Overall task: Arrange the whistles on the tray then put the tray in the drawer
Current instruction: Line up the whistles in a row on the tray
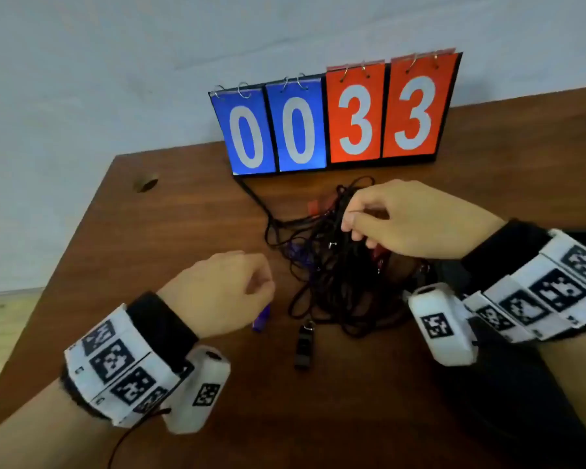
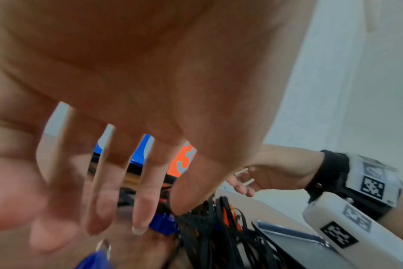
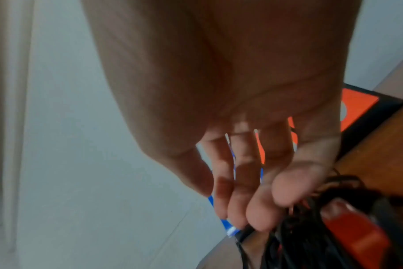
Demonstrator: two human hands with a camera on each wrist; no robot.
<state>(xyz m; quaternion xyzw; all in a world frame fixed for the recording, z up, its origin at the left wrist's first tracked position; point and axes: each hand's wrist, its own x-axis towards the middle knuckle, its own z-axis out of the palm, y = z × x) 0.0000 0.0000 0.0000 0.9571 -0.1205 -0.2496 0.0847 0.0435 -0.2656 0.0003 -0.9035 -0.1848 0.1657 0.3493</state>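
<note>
A tangle of black lanyards [image 1: 332,265] lies mid-table with whistles on it. A black whistle [image 1: 303,346] lies at its near edge, a red one [image 1: 313,206] at the far side, and a purple one [image 1: 298,253] is inside the tangle. My right hand [image 1: 369,218] grips a bunch of the cords, fingers curled round them; a red whistle [image 3: 354,234] hangs close under it. My left hand [image 1: 227,289] hovers left of the tangle with spread, relaxed fingers [image 2: 145,200] that hold nothing. A blue whistle [image 1: 261,318] lies just below it.
A flip scoreboard [image 1: 332,120] reading 0033 stands at the back of the brown table [image 1: 149,248], against the wall. A dark flat tray-like thing [image 2: 299,245] lies at the right, under my right forearm. The table's left edge drops to the floor.
</note>
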